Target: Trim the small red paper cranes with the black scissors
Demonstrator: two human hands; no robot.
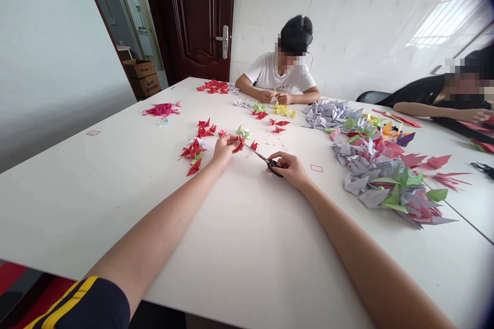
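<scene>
dark sleeve (pixel 96 308) with yellow stripes sits nearest, at seven o'clock, where the left forearm (pixel 170 226) starts across the white table (pixel 270 247). near the middle of the view, the left hand (pixel 226 149) has its fingertips pinched together on a piece of red folded paper (pixel 240 145). at four o'clock from that piece, the right hand (pixel 289 167) is clamped around the black handles of the scissors (pixel 273 166), whose blades point up toward ten o'clock and reach the paper. whether the blades have closed on it, i cannot tell.

for a clean snip, i'd pinch the paper close to the cutting line, with the left fingertips well clear of the blade path, and use small closes of the tips so the folds don't crush. steadying both wrists on the table would likely help.

red paper cranes (pixel 193 149) lie at nine o'clock from the paper, tiny red scraps (pixel 269 142) at three, and a big crane pile (pixel 366 164) farther out at three.
</scene>
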